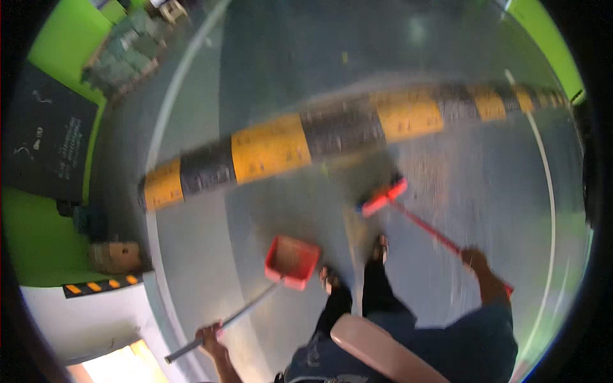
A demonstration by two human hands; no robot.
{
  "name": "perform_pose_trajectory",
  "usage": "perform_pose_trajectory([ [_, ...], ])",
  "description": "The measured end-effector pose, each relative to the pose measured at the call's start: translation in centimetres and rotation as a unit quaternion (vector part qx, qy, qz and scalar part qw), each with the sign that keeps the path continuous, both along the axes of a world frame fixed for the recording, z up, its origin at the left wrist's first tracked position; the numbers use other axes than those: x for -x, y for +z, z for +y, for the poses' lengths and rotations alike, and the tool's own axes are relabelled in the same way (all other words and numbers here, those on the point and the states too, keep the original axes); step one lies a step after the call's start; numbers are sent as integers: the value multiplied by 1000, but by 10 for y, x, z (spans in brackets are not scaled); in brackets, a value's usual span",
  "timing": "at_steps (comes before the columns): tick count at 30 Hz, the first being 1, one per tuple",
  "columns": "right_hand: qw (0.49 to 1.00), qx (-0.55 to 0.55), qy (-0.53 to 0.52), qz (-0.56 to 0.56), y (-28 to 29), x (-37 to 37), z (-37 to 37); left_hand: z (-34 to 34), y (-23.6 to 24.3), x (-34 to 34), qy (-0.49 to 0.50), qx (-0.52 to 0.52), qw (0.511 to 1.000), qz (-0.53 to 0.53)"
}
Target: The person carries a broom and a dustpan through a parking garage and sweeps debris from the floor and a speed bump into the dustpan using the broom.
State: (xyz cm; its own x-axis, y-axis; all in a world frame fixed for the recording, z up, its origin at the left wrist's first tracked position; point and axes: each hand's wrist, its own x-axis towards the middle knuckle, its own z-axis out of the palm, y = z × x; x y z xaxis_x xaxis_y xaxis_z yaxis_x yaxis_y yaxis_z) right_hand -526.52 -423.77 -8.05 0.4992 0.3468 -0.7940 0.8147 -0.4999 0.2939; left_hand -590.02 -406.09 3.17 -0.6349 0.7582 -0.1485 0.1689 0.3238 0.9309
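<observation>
My left hand (211, 337) is closed round the grey handle of a long-handled dustpan. The red dustpan (308, 260) is at floor level, left of my feet, and some brownish matter seems to lie in it. With my right hand (474, 259) I grip the red stick of a broom. The broom's red head (385, 196) is ahead of my feet, close to the near side of a yellow and black speed bump; its dark bristles look blurred.
The striped speed bump (271, 148) crosses the grey floor (274, 207) in front of me. A cardboard box (121, 257) stands by the green wall at left. Farther up that side is a stack of greenish bundles (128, 54). White lines run along both sides.
</observation>
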Motion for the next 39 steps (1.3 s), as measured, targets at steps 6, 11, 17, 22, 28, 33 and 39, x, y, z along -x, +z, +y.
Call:
perform_pose_trajectory([
  [6,974,-215,-43,62,26,8,33,14,-32,-6,-77,-57,992,-79],
  [11,961,-241,52,122,-23,-7,143,44,-44,-33,-168,-86,978,-85],
  [17,954,-299,-6,38,-99,-81,164,62,25,-127,-134,-29,990,-39],
  [22,977,-160,-119,72,-59,-118,50,86,59,-199,-177,53,983,-12],
  [28,979,-113,-167,16,36,-120,10,140,59,-276,-260,72,963,1],
  [33,935,-195,-295,33,55,-135,7,166,55,-338,-373,51,926,7],
  [39,898,-278,-340,-9,-45,-173,77,191,45,-395,-438,38,898,16],
])
